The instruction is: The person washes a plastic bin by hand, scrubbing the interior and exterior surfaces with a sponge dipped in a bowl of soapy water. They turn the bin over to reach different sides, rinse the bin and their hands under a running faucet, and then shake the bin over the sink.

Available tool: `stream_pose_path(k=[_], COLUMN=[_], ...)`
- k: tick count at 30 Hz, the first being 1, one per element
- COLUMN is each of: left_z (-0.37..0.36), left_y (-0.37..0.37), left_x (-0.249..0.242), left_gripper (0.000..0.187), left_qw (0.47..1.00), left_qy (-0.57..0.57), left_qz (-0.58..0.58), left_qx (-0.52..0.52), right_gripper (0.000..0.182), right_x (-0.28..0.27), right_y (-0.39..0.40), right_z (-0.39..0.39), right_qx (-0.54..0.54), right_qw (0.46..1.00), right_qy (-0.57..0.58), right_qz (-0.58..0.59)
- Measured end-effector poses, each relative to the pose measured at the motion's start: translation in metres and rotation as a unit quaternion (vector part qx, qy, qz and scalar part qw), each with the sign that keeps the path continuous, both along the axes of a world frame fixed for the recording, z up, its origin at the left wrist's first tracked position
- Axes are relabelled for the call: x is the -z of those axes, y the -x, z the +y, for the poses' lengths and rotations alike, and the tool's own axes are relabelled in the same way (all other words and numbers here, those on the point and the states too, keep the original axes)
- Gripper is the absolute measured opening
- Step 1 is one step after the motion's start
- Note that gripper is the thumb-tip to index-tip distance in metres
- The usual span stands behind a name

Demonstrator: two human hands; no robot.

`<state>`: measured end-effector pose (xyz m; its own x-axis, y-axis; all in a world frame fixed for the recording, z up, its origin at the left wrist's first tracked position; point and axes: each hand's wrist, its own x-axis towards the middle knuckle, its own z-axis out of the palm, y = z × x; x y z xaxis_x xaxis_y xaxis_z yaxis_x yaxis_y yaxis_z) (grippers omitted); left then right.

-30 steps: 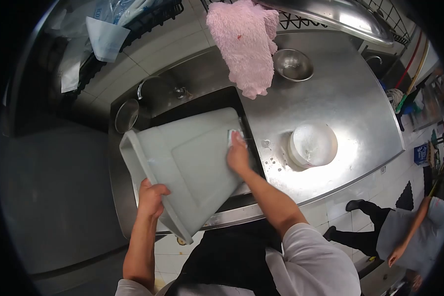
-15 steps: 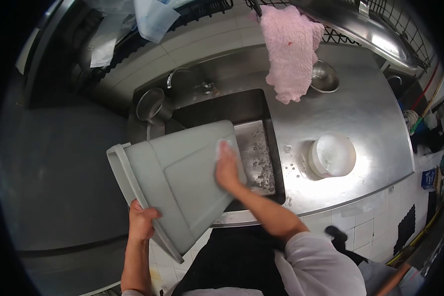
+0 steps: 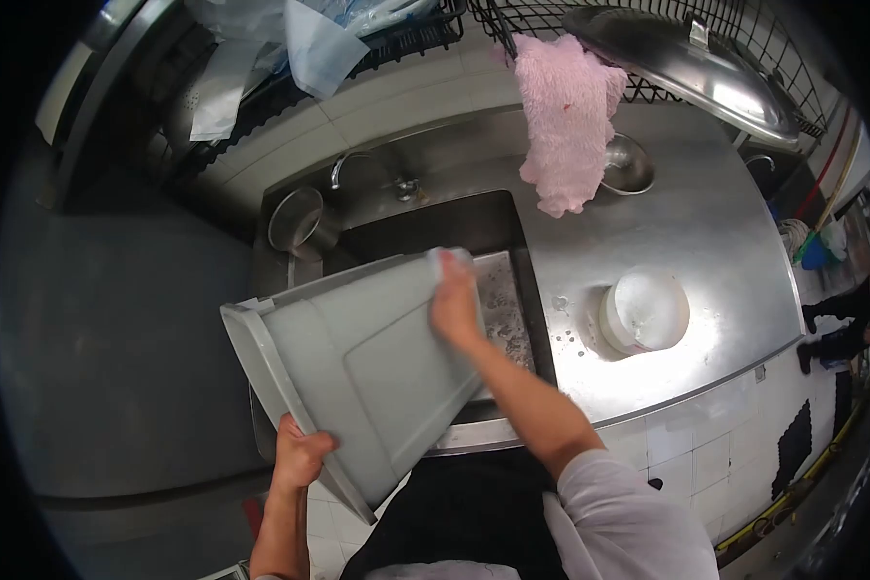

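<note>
A large grey plastic bin lies tilted on its side over the sink, its open rim toward the lower left. My left hand is closed around the rim, thumb on the outer wall. Near the far edge of the bin's upper side, close to its base, my right hand presses a whitish cloth or pad against the plastic. Motion blurs the fingers, and most of the pad is hidden under them. The bin's inside is mostly out of sight.
A white tub with clear liquid stands on the steel counter right of the sink. Behind are a faucet, a metal pot, a metal bowl and a hanging pink towel. Another person's legs show at far right.
My right hand has slid up to the bin's far edge with the pad. The bin has turned slightly and shifted right and down in view, with my left hand still on its rim.
</note>
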<state>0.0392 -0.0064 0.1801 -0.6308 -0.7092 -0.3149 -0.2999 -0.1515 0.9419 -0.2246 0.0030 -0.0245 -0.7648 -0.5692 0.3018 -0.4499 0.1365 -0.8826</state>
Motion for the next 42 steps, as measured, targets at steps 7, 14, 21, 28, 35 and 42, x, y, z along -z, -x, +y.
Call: stream_pose_path(k=[7, 14, 21, 28, 35, 42], left_z=[0.0, 0.013, 0.003, -0.004, -0.018, -0.025], left_y=[0.007, -0.013, -0.005, -0.019, -0.002, 0.0], left_x=[-0.002, 0.0, -0.004, 0.006, 0.012, 0.014], left_gripper=[0.028, 0.031, 0.029, 0.027, 0.027, 0.028], left_qw=[1.0, 0.999, 0.999, 0.999, 0.998, 0.999], left_qy=[0.021, 0.005, 0.028, 0.031, 0.017, 0.022], left_qz=[-0.019, 0.027, -0.034, -0.024, -0.023, -0.029], left_qx=[-0.004, -0.028, 0.009, 0.02, 0.052, 0.034], right_gripper=[0.046, 0.044, 0.047, 0.046, 0.051, 0.053], right_x=[-0.1, -0.016, -0.143, -0.084, -0.176, -0.13], right_y=[-0.065, 0.02, -0.068, 0.013, -0.085, -0.099], right_z=[0.019, 0.003, 0.007, 0.0, -0.008, 0.027], right_qx=[-0.177, -0.077, -0.272, -0.216, -0.311, -0.322], right_qw=[0.965, 0.996, 0.937, 0.975, 0.929, 0.914], right_qy=[0.166, 0.052, 0.208, 0.028, 0.183, 0.145], right_qz=[0.099, 0.015, 0.062, 0.041, 0.086, 0.199])
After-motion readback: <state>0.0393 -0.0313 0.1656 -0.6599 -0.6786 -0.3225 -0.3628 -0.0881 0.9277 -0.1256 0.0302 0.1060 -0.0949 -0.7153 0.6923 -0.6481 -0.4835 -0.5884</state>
